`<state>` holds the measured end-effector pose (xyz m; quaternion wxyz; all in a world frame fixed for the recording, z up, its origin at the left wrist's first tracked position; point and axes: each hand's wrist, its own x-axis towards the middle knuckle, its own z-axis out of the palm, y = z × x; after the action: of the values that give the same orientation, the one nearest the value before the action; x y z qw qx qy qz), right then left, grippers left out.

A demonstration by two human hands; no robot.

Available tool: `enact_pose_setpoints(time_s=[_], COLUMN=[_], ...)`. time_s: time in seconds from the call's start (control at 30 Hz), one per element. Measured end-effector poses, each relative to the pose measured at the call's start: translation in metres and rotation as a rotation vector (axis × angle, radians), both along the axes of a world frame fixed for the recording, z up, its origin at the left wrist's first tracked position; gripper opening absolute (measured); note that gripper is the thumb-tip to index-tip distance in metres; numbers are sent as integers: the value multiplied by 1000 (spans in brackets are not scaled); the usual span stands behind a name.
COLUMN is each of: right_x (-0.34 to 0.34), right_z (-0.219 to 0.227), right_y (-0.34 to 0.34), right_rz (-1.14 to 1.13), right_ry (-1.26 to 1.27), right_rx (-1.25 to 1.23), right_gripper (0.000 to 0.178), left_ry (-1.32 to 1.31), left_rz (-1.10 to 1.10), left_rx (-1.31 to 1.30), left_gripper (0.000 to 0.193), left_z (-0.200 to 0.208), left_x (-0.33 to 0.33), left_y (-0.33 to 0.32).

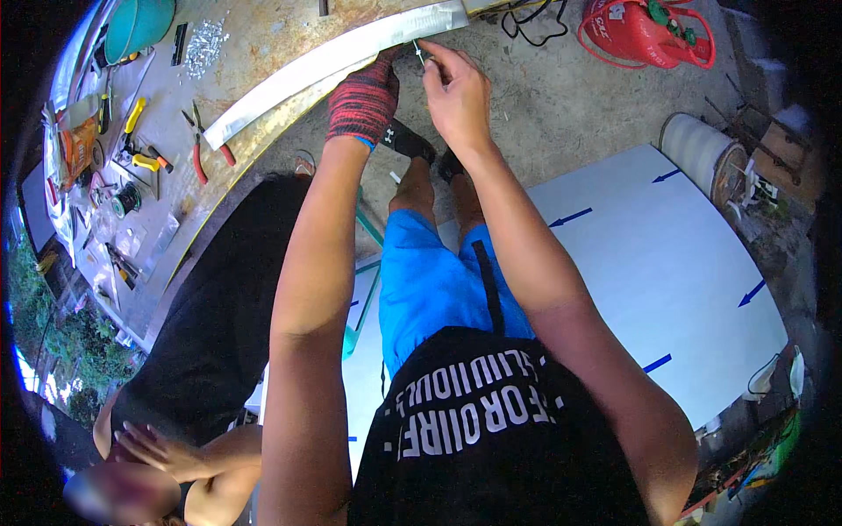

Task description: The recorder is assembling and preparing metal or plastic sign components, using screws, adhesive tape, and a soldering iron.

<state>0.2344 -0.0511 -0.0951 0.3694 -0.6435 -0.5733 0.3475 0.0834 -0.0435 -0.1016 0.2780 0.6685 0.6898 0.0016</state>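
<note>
A long silver metal strip (307, 77) lies along the front edge of the worktable, its right end reaching past my hands. My left hand (363, 103), in a red and black knit glove, is closed at the strip's near edge; its fingertips are partly hidden. Bare and just to the right, my right hand (458, 95) pinches a small thin rivet (418, 53) between thumb and forefinger, close to the strip's edge. A pile of similar small silver rivets (206, 48) lies on the table at the far left.
Red-handled pliers (209, 149), yellow-handled tools (133, 118) and a wire spool (126, 200) lie on the table (180, 180), near a teal bucket (140, 28). Another person (224, 228) is close on my left. A red tank (633, 33) and white sheet (631, 237) are at right.
</note>
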Motion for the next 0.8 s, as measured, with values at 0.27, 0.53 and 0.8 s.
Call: enact_pose_setpoints(time_s=[0.27,0.53,0.8], right_x=[-6,-7,-2], right_z=[5,-5,-5], right_y=[0,-1,3], right_rz=[-86,-96,-105], right_ry=[217,310,121], right_rx=[-171,-186,-56], right_gripper=[23,22,25], left_ry=[-3,27,41], left_rz=[34,-26,-15], left_rx=[-40,39,12], left_gripper=[43,50,50], left_z=[6,0,2], left_x=[1,-2,0], left_y=[3,-1,-2])
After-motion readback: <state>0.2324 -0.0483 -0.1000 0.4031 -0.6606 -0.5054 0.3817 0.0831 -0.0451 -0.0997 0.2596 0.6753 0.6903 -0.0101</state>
